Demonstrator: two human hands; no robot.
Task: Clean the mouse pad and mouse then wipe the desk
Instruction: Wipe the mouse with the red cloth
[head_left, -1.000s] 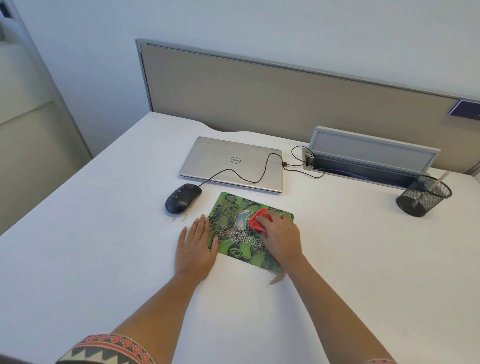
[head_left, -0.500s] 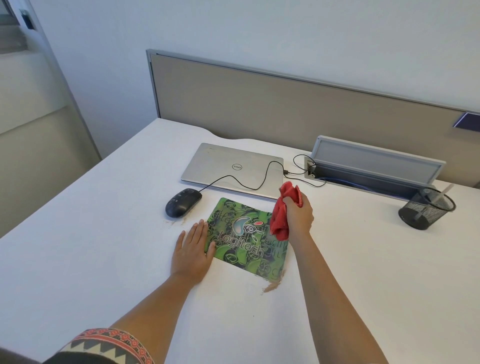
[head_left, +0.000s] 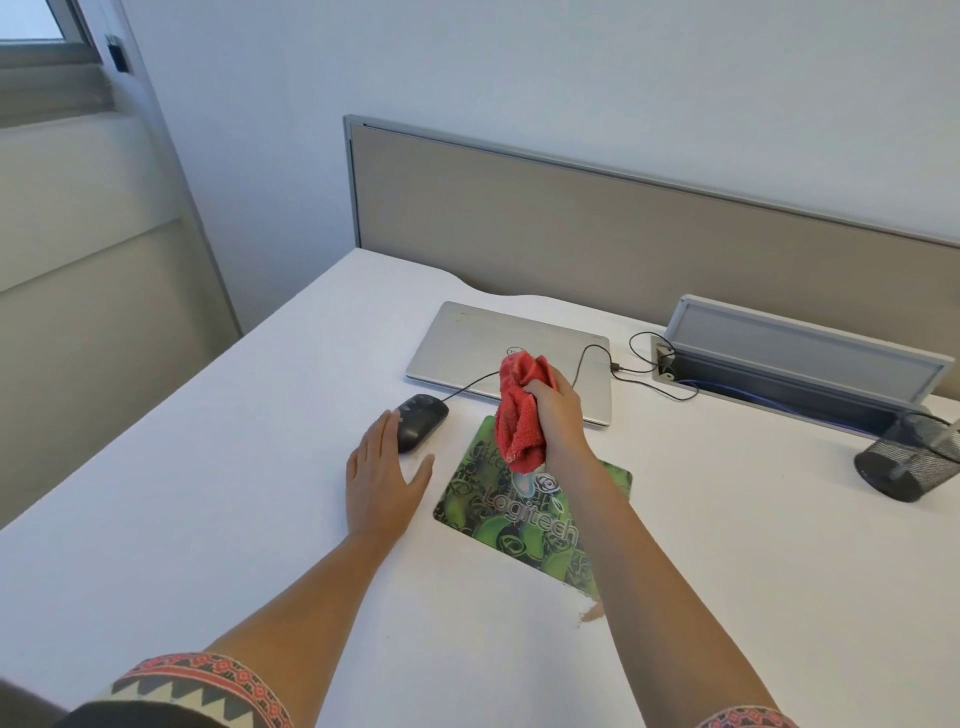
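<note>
A green patterned mouse pad (head_left: 519, 519) lies flat on the white desk (head_left: 208, 493). My right hand (head_left: 558, 415) grips a bunched red cloth (head_left: 519, 410), lifted above the pad's far edge. A black corded mouse (head_left: 423, 413) sits left of the pad. My left hand (head_left: 384, 475) is flat with straight fingers, its fingertips at the near side of the mouse. A patch of brown dust (head_left: 592, 614) lies by the pad's near right corner.
A closed silver laptop (head_left: 478, 348) lies behind the mouse, its cable running to an open desk cable box (head_left: 800, 364). A black mesh pen cup (head_left: 909, 457) stands at the right. A beige partition (head_left: 623, 234) backs the desk.
My right hand lifted the red cloth off the pad and holds it up. My left hand slid from the pad's left edge forward to the mouse.
</note>
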